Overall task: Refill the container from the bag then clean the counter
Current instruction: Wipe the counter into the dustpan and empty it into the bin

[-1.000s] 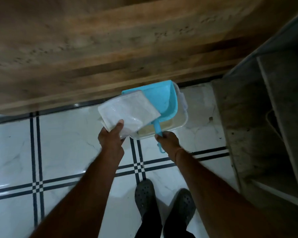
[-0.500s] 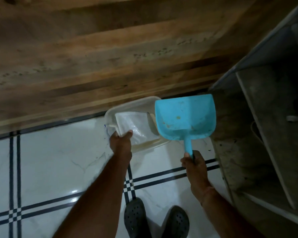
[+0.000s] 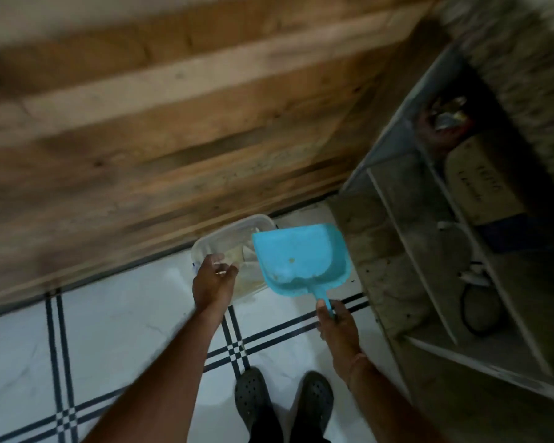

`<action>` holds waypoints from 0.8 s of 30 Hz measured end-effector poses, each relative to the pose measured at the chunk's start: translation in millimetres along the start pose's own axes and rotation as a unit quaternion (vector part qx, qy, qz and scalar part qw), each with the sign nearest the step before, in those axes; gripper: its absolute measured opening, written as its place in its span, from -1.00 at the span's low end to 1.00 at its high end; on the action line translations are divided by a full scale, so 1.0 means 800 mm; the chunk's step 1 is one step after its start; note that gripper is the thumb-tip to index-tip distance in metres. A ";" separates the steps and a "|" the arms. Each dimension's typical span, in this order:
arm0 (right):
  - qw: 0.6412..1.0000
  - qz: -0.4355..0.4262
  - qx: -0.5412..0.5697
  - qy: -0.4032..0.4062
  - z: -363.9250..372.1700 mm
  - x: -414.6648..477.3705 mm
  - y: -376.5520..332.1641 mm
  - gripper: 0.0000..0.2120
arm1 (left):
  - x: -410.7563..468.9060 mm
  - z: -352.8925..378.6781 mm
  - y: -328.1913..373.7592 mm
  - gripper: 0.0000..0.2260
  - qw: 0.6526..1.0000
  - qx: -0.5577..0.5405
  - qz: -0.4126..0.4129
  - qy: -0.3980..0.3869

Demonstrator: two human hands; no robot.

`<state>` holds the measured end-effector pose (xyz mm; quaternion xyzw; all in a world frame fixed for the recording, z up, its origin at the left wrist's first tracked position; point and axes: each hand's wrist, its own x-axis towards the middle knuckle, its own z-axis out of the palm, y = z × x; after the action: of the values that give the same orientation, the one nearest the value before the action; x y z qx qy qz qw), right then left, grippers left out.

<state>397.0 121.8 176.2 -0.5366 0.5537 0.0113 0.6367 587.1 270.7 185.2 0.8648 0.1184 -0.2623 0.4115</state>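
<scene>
A clear plastic container (image 3: 237, 227) hangs low over the tiled floor, gripped at its near rim by my left hand (image 3: 214, 284). Something white, probably the bag (image 3: 249, 252), lies inside it, mostly hidden. A light blue dustpan (image 3: 301, 257) is held flat just right of the container and covers its right edge. A few crumbs lie on the pan. My right hand (image 3: 336, 322) is closed around the dustpan's handle.
A wooden panel (image 3: 173, 129) rises directly ahead. On the right stands a dusty grey shelf unit (image 3: 406, 251) with a cardboard box (image 3: 480, 187) and a black cable (image 3: 477, 311). My feet in dark clogs (image 3: 282, 404) stand on white floor tiles with dark lines.
The dustpan came off the container and swung to its right. The white bag dropped from above the rim down inside the container. Both hands drifted right, toward the shelves.
</scene>
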 end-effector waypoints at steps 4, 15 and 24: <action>0.998 0.049 0.027 -0.009 -0.042 -0.101 -0.069 -0.88 | -0.104 -0.054 0.085 -0.62 0.979 0.158 0.113 -0.062; 0.985 0.042 0.158 0.055 -0.126 -0.329 -0.178 -0.88 | -0.291 -0.108 0.262 -0.57 0.885 0.241 0.359 -0.176; 0.953 0.052 0.264 0.137 -0.199 -0.415 -0.153 -0.81 | -0.408 -0.007 0.371 -0.61 0.762 0.265 0.530 -0.261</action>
<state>232.8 151.5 526.1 -0.3161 0.6459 -0.1759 0.6723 441.4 90.8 560.5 0.7623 -0.5447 -0.2394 0.2548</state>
